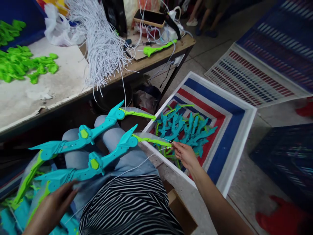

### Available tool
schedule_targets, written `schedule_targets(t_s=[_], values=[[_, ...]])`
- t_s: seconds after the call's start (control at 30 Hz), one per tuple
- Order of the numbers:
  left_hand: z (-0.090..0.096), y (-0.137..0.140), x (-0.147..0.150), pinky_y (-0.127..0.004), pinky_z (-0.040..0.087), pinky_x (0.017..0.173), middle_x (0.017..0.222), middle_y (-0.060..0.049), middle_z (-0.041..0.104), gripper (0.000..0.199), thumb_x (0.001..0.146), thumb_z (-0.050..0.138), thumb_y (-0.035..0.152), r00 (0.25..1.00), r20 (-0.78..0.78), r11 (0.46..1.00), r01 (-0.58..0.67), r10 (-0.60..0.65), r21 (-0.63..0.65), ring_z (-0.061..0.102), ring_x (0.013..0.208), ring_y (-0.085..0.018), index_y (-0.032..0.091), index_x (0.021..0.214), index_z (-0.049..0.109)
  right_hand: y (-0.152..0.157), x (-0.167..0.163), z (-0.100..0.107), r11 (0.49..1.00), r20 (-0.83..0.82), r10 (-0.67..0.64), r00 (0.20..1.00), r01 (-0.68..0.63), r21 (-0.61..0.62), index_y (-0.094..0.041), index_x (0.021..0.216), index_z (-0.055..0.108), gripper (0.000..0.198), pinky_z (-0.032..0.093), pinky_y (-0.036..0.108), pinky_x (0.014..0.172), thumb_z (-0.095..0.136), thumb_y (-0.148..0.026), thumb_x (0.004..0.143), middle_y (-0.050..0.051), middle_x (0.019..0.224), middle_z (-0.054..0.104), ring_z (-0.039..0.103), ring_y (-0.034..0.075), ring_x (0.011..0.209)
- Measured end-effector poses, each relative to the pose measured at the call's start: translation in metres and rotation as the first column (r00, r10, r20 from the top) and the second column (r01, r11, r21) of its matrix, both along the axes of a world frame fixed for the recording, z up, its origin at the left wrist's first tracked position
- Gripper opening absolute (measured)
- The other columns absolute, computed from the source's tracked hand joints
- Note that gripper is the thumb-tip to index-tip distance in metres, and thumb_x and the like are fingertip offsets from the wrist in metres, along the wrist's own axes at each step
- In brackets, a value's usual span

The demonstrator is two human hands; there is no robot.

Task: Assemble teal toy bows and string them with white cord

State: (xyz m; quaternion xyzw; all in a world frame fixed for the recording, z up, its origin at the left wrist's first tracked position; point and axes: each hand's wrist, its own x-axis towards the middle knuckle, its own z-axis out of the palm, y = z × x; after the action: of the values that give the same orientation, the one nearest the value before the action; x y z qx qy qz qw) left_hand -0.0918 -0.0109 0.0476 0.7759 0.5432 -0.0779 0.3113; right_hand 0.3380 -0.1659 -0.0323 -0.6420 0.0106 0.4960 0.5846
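Observation:
Two teal toy bows with bright green limbs lie across my lap, a farther bow [97, 130] and a nearer bow [110, 158]. At the green tip of the nearer bow, my right hand [184, 154] has its fingertips pinched on a white string [137, 168]. The string runs from that tip back across my lap toward the lower left. My left hand [55, 205], somewhat blurred, is beside the nearer bow's other green limb. Its fingers are stretched out and apart, with nothing visible in them.
A white-rimmed crate [241, 140] at right holds several teal and green bows. On the worktable [66, 65] lie a bundle of white strings [102, 49], green parts [22, 63] and a phone [149, 18]. More bow parts [7, 218] lie lower left; a cardboard box [182, 212] is below.

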Motion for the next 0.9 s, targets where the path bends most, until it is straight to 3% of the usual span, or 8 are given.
schedule_targets(t_s=[0.1,0.17,0.3,0.43,0.67,0.73,0.8,0.9], values=[[-0.007,0.031,0.072,-0.037,0.047,0.086,0.115,-0.012,0.063,0.046,0.083,0.047,0.052,0.957,0.18,0.947,0.172,-0.226,0.272,0.058,0.104,-0.028,0.021,0.113,0.063,0.003,0.016,0.004,0.991,-0.085,-0.054,0.995,0.063,0.117,-0.018,0.061,0.059,0.03,0.019,0.017,0.031,0.079,-0.04,0.061,-0.003,0.055,0.052,0.023,0.001,0.035],[-0.014,0.038,0.101,-0.04,0.044,0.086,0.103,-0.012,0.066,0.041,0.087,0.045,0.048,0.92,0.091,0.889,0.338,-0.381,0.308,0.056,0.098,-0.028,0.019,0.109,0.065,0.009,0.027,0.009,0.96,-0.147,-0.11,0.983,0.143,0.241,-0.02,0.064,0.059,0.022,0.027,0.018,0.032,0.076,-0.034,0.064,-0.003,0.058,0.052,0.028,0.003,0.037],[-0.024,0.025,0.102,-0.036,0.041,0.077,0.084,-0.008,0.065,0.03,0.09,0.046,0.039,0.837,-0.049,0.83,0.547,-0.545,0.109,0.053,0.086,-0.024,0.022,0.102,0.068,0.031,0.04,0.018,0.877,-0.098,-0.236,0.967,0.255,0.407,-0.023,0.074,0.063,0.014,0.049,0.022,0.05,0.075,-0.026,0.067,-0.002,0.07,0.059,0.055,0.009,0.058],[-0.018,0.025,0.09,-0.033,0.044,0.077,0.088,-0.007,0.067,0.031,0.089,0.047,0.043,0.807,0.107,0.795,0.59,-0.581,-0.142,0.058,0.085,-0.023,0.023,0.096,0.07,0.058,0.038,0.022,0.862,0.014,-0.28,0.96,0.244,0.445,-0.023,0.074,0.066,0.023,0.054,0.028,0.063,0.082,-0.031,0.061,-0.004,0.065,0.06,0.061,0.012,0.068],[-0.029,0.078,0.2,-0.034,0.047,0.088,0.102,-0.007,0.071,0.029,0.08,0.057,0.04,0.835,0.544,0.955,0.223,-0.084,-0.196,0.062,0.097,-0.024,0.02,0.096,0.071,0.094,0.023,0.025,0.937,0.33,-0.203,0.922,0.085,0.339,-0.019,0.072,0.065,0.031,0.039,0.019,0.043,0.077,-0.045,0.062,-0.002,0.061,0.062,0.052,0.009,0.051],[-0.044,0.08,0.241,-0.032,0.05,0.08,0.093,-0.007,0.072,0.024,0.076,0.063,0.035,0.802,0.582,0.894,0.158,0.132,-0.42,0.065,0.088,-0.022,0.018,0.091,0.072,0.1,0.02,0.024,0.956,0.45,-0.18,0.875,0.048,0.29,-0.019,0.072,0.065,0.03,0.038,0.02,0.043,0.073,-0.047,0.066,-0.001,0.061,0.062,0.051,0.009,0.05],[-0.059,0.077,0.273,-0.027,0.049,0.068,0.081,-0.007,0.072,0.02,0.074,0.069,0.028,0.763,0.533,0.762,0.084,0.365,-0.642,0.064,0.072,-0.017,0.015,0.088,0.071,0.105,0.018,0.023,0.97,0.566,-0.144,0.812,0.003,0.242,-0.018,0.074,0.065,0.03,0.04,0.021,0.045,0.069,-0.048,0.07,-0.001,0.062,0.063,0.052,0.01,0.052],[-0.076,0.071,0.303,-0.021,0.044,0.056,0.067,-0.005,0.068,0.014,0.072,0.071,0.02,0.69,0.458,0.614,0.025,0.56,-0.789,0.059,0.056,-0.01,0.011,0.082,0.07,0.109,0.018,0.017,0.979,0.672,-0.078,0.737,-0.072,0.192,-0.018,0.077,0.065,0.029,0.046,0.024,0.054,0.064,-0.047,0.074,0.0,0.065,0.065,0.057,0.012,0.057]])
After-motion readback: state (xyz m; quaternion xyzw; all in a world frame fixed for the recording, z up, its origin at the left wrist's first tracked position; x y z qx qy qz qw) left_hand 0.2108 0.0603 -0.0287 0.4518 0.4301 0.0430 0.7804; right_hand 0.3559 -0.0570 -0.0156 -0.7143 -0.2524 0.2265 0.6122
